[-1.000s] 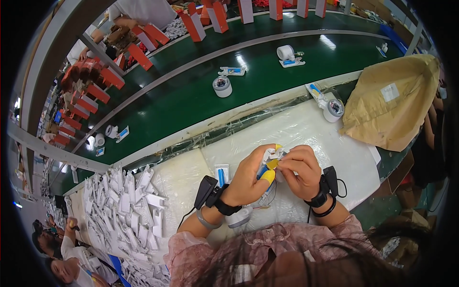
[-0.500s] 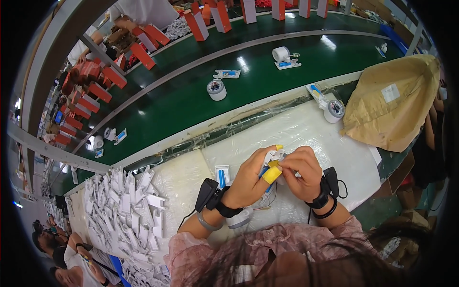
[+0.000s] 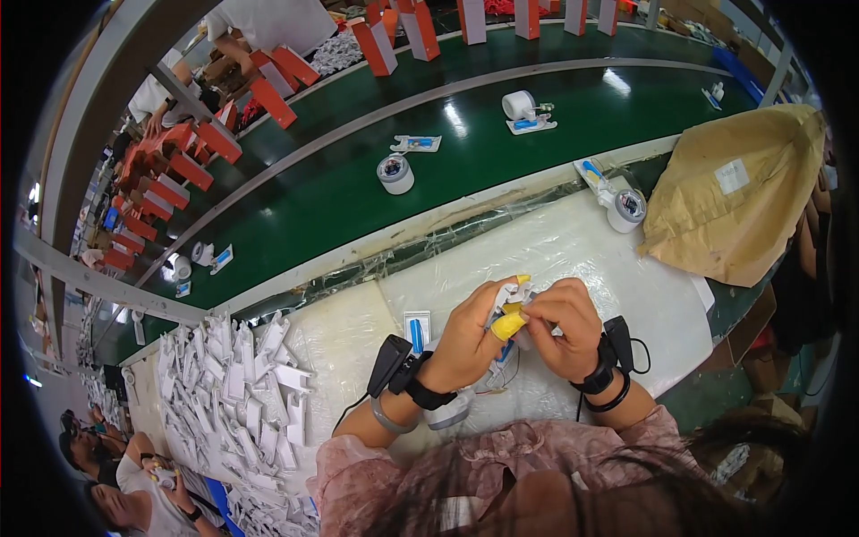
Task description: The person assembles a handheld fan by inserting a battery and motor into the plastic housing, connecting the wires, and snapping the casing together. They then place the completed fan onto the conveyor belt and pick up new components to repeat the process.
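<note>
My left hand (image 3: 467, 338), with yellow covers on thumb and a fingertip, is closed around a white plastic part (image 3: 513, 291). Against the left thumb, my right hand (image 3: 568, 324) pinches with thumb and fingers; whatever is between them is hidden. Thin wires and a bit of blue show beneath the hands. A white round housing (image 3: 450, 413) sits partly covered by my left wrist. Just left of that wrist lies a small white piece with a blue cylinder (image 3: 417, 333).
White plastic parts (image 3: 237, 385) are heaped at left. Beyond the plastic-covered table (image 3: 447, 277), a green conveyor belt (image 3: 322, 197) carries white round units (image 3: 395, 174) and orange-and-white boxes (image 3: 374, 46). At right are another unit (image 3: 625, 209) and a brown paper sheet (image 3: 734, 197). Other people work at lower left and across the belt.
Units and boxes on the belt have shifted slightly, the near units toward the left. My hands stay together with only small finger movement. A person at lower left has raised a white object.
</note>
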